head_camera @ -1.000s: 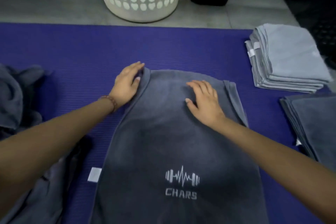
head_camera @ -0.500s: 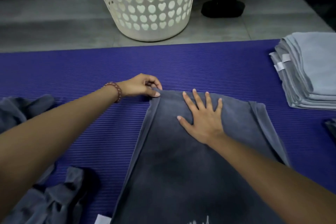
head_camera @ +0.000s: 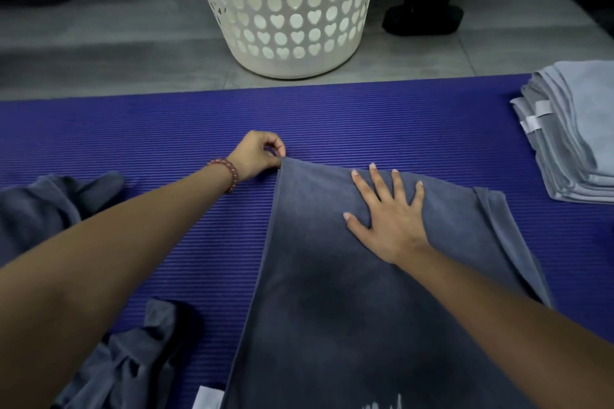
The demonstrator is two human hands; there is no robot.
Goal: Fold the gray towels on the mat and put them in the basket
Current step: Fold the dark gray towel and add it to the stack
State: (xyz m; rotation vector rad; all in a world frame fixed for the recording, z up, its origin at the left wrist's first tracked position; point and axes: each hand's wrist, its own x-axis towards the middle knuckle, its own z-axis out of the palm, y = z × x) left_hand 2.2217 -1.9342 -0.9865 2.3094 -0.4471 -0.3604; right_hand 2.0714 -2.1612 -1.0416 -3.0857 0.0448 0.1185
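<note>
since a second ago the left hand (head_camera: 257, 156) has gone from lying flat on the far left corner of the dark gray towel (head_camera: 332, 292) to curling up on it; its grip is now clamped on that corner, thumb and forefinger pinching the cloth just at the edge. the right hand (head_camera: 390, 219) has slid a little towards the far edge and spread its fingers. its grip is apart, palm and straight fingers pressing flat on the towel's upper layer, fingertips close to the far hem.

the dark gray towel lies lengthwise on the purple mat (head_camera: 166, 129), running from the hands back towards the person. a lower layer of it peeks out along the right side. part of a white print shows at its near end, cut off by the frame, and a white tag (head_camera: 207, 397) lies just beside its near left edge. a beaded bracelet (head_camera: 229, 173) sits on the left wrist.

beyond the mat, on the gray tiled floor (head_camera: 99, 53), stands the white basket (head_camera: 289, 10) with heart-shaped holes, well apart from the towel. a stack of folded light gray towels (head_camera: 578, 136) rests at the mat's right end. crumpled gray towels (head_camera: 43, 206) lie in a heap on the left. a black stand base (head_camera: 422, 18) sits right of the basket.
</note>
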